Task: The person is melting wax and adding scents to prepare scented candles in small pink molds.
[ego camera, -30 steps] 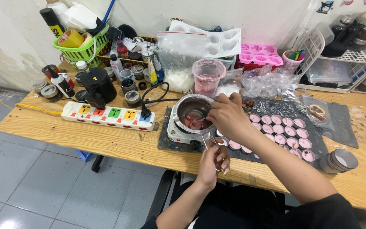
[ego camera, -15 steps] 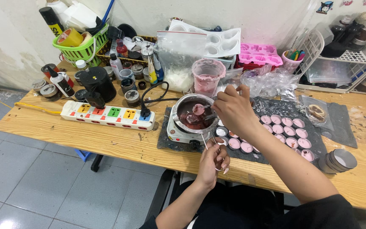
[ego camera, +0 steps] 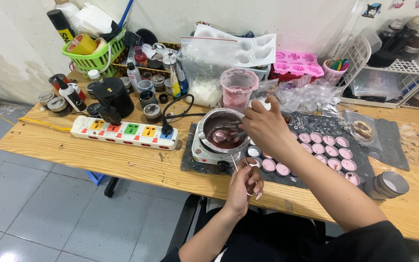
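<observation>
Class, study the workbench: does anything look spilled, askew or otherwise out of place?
Nothing is clearly spilled. The right hand holds a spoon in the pot of pink liquid; the left hand holds thin sticks at the table edge. One oddity: the power strip lies close beside the hot plate.

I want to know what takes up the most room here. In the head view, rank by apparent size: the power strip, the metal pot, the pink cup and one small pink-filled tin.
1. power strip
2. metal pot
3. pink cup, though it stands farther back
4. small tin
</observation>
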